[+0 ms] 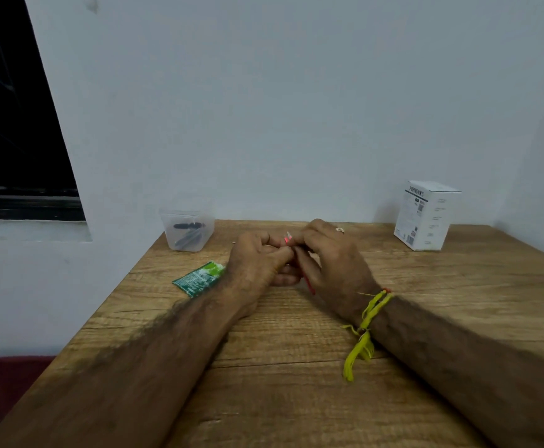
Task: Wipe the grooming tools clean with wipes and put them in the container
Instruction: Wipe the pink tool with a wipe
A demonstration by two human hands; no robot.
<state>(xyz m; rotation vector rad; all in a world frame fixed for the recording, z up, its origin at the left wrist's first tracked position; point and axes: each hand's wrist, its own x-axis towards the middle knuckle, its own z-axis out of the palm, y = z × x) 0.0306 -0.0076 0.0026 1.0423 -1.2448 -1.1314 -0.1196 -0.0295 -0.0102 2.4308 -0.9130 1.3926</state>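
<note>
Head view: a wood-grain table top [280, 399] pushed against a pale wall, both forearms stretched forward over it.
Left hand [257, 263]: fingers curled inward, tips meeting the other hand at the middle of the table — pinching at the thin red tool, though what lies between the fingers is hidden.
Right hand [332, 263]: fingers curled round the same tool; a ring shows on one finger, and a yellow thread band [366, 321] with loose ends is tied at the wrist.
Thin red grooming tool [287, 238]: held between the two hands just above the table; a pale tip with a red stem pokes up past the fingers, and a red end shows below the right palm. Whether a wipe is wrapped round it I cannot tell.
Clear plastic container [187, 228]: at the far left corner of the table, near the wall, lid off — dark slender tools lie inside it.
Green foil wipe sachet [199, 279]: flat on the table, just beside the left wrist, between the container and the hands.
White printed cardboard box [427, 215]: upright at the far right, well apart from the hands.
</note>
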